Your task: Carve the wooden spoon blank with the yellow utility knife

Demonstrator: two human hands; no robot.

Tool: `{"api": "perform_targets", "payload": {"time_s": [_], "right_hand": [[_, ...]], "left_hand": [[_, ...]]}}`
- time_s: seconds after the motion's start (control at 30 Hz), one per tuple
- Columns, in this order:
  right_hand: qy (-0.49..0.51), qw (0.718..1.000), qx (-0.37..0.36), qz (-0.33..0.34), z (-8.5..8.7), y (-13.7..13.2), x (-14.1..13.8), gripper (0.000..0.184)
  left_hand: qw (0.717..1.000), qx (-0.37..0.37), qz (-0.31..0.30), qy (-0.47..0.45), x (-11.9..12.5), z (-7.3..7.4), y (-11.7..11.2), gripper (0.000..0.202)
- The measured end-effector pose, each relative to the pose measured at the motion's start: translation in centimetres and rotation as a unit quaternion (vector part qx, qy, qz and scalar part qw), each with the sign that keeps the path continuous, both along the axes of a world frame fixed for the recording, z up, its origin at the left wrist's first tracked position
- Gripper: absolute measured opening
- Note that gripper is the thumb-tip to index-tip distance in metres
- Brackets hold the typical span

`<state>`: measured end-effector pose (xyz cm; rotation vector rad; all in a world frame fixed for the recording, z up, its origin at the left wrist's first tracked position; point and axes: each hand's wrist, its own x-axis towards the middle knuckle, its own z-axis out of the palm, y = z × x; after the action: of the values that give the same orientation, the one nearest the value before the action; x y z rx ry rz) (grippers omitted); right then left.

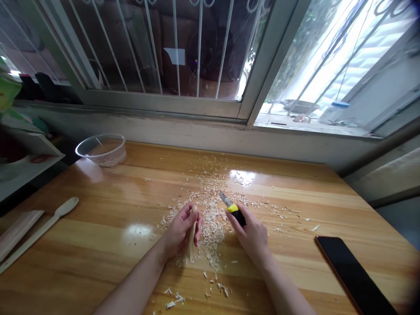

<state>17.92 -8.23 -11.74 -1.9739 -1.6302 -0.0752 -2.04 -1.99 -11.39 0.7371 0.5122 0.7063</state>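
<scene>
My left hand [183, 228] is closed around a pale piece of wood [191, 245], whose long thin end points down toward me. Its upper end shows by my thumb; the fingers hide the rest. In my right hand [254, 234] is a utility knife [234, 211] with a yellow and black handle. The knife's blade is out and points up and to the left, apart from the wood. Pale wood shavings [212, 232] lie heaped on the tabletop between and beyond my hands.
A wooden spoon [54, 217] and a flat wood strip [18, 232] lie at the left of the table [108, 271]. A clear plastic bowl [110, 155] stands at the back left. A phone [356, 273] lies at the right. Behind the table is a barred window [164, 105].
</scene>
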Motion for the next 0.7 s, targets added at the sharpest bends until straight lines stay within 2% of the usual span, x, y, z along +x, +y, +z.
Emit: {"api": "perform_targets", "payload": {"time_s": [0.07,0.2,0.33,0.5,0.7], "right_hand": [[0.013,1.000,0.014,0.022,0.2,-0.2,-0.1,0.040],[0.018,0.993,0.020,0.114,1.1,-0.8,-1.1,0.039],[-0.033,0.987,0.009,0.156,2.3,-1.0,-2.0,0.044],[-0.093,0.980,-0.010,0.174,3.0,-0.9,-2.3,0.052],[-0.123,0.977,0.006,0.172,3.0,-1.0,-2.4,0.055]], "left_hand": [[0.998,0.046,-0.011,0.038,0.1,-0.2,-0.5,0.023],[0.987,0.119,-0.014,0.104,0.0,0.1,-1.2,0.027],[0.955,0.242,-0.026,0.171,-0.5,0.9,-1.5,0.029],[0.946,0.264,-0.003,0.187,-0.6,1.1,-1.5,0.030],[0.923,0.305,0.000,0.234,-0.9,0.7,-1.4,0.025]]}}
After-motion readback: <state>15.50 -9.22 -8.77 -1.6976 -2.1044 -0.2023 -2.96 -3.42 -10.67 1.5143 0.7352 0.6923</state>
